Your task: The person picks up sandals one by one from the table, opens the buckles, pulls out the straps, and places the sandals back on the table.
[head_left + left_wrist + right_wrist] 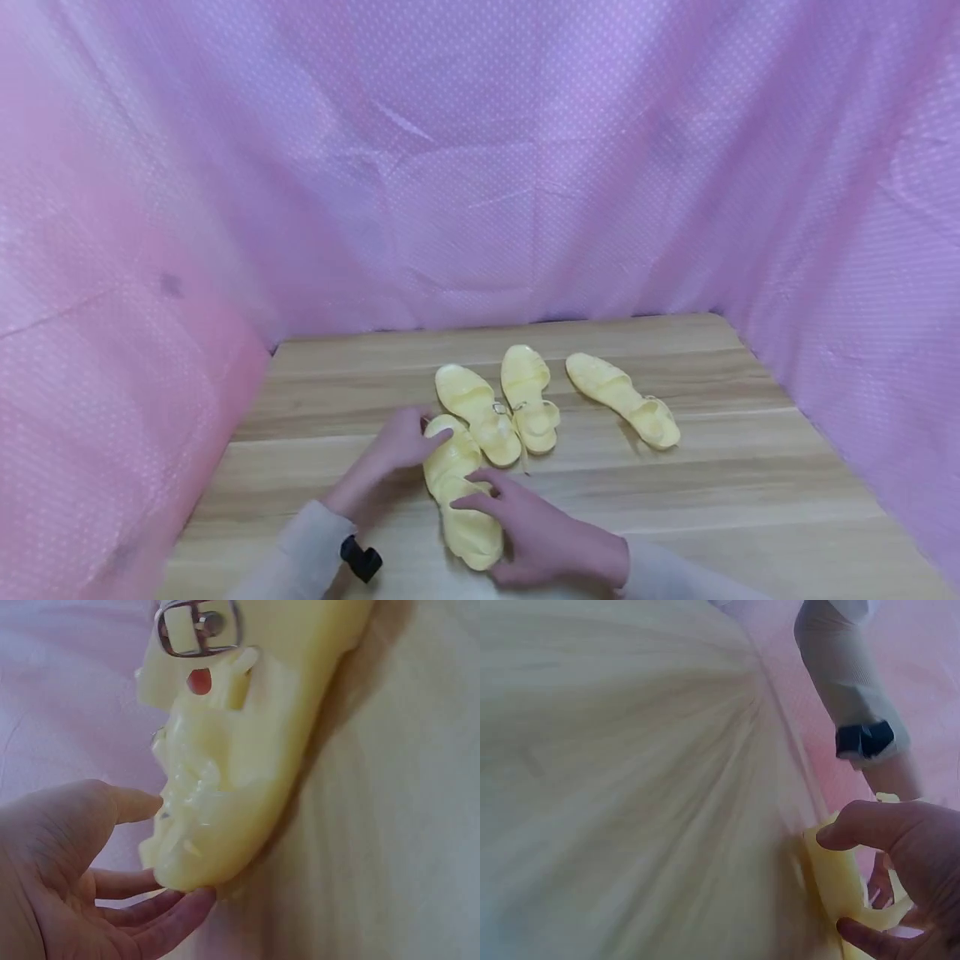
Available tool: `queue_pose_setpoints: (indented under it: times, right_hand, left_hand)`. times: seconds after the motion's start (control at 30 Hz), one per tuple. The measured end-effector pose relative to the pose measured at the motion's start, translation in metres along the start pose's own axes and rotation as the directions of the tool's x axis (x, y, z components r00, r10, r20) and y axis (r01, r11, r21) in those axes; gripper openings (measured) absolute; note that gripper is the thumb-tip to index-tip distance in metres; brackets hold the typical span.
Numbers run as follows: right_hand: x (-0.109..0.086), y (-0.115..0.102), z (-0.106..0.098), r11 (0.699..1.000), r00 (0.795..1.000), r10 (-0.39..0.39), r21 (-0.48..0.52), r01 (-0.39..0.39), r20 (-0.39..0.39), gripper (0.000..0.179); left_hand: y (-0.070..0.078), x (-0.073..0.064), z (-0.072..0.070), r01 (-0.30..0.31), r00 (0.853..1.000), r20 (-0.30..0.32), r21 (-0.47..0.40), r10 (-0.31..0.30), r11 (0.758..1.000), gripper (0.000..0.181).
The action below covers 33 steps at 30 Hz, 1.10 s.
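A pale yellow sandal [471,533] lies lengthwise near the front of the wooden table, with a person's hands at its two ends. The left hand [405,440] holds the toe, thumb on one side and fingers round the tip; the left wrist view shows this hand [82,877] close against the toe and a metal buckle [200,628] farther up. At the heel end, the right hand [538,533] grips the side between thumb and fingers. In the right wrist view, the right thumb and fingers are on the yellow heel part [834,877], which partly hides behind them.
Two more yellow sandals [462,390] [525,373] with buckles lie side by side just beyond, close to the held one. Another yellow sandal [600,379] lies apart to the right. Pink bubble-wrap sheeting [480,233] hangs around the wooden table [750,517].
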State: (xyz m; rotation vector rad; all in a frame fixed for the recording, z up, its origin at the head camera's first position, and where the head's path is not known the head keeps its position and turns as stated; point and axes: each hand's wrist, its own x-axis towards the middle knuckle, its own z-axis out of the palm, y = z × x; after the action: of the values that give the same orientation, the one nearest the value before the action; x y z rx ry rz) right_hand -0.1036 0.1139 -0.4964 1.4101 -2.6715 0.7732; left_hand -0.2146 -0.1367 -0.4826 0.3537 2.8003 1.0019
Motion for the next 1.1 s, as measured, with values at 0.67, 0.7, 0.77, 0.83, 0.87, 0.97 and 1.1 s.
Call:
queue_pose_setpoints:
  times: [0.67, 0.7, 0.77, 0.83, 0.87, 0.97, 1.1]
  right_hand:
    - [0.139, -0.007, 0.028, 0.984, 0.991, 0.132, -0.117, -0.132, -0.009, 0.069]
    - [0.141, -0.008, 0.029, 0.982, 0.990, 0.140, -0.124, -0.140, -0.011, 0.068]
    - [0.145, -0.010, 0.032, 0.978, 0.987, 0.158, -0.134, -0.158, -0.014, 0.067]
    - [0.149, -0.010, 0.034, 0.976, 0.986, 0.162, -0.141, -0.164, -0.023, 0.065]
    - [0.152, -0.011, 0.036, 0.976, 0.986, 0.163, -0.141, -0.165, -0.029, 0.064]
    - [0.160, -0.011, 0.041, 0.976, 0.985, 0.165, -0.138, -0.171, -0.050, 0.062]
    - [0.163, -0.009, 0.046, 0.975, 0.980, 0.191, -0.102, -0.197, -0.064, 0.063]
  left_hand:
    - [-0.023, 0.065, -0.073, 0.102, 0.990, 0.079, 0.201, -0.120, 0.974, 0.053]
    - [-0.024, 0.066, -0.073, 0.107, 0.989, 0.076, 0.199, -0.124, 0.974, 0.055]
    - [-0.025, 0.067, -0.072, 0.115, 0.989, 0.066, 0.199, -0.130, 0.973, 0.056]
    - [-0.025, 0.068, -0.071, 0.118, 0.989, 0.064, 0.187, -0.132, 0.975, 0.055]
    - [-0.025, 0.069, -0.071, 0.123, 0.989, 0.062, 0.177, -0.136, 0.977, 0.055]
    - [-0.025, 0.070, -0.071, 0.130, 0.988, 0.057, 0.164, -0.141, 0.978, 0.055]
    - [-0.022, 0.071, -0.069, 0.099, 0.992, 0.062, 0.206, -0.114, 0.974, 0.056]
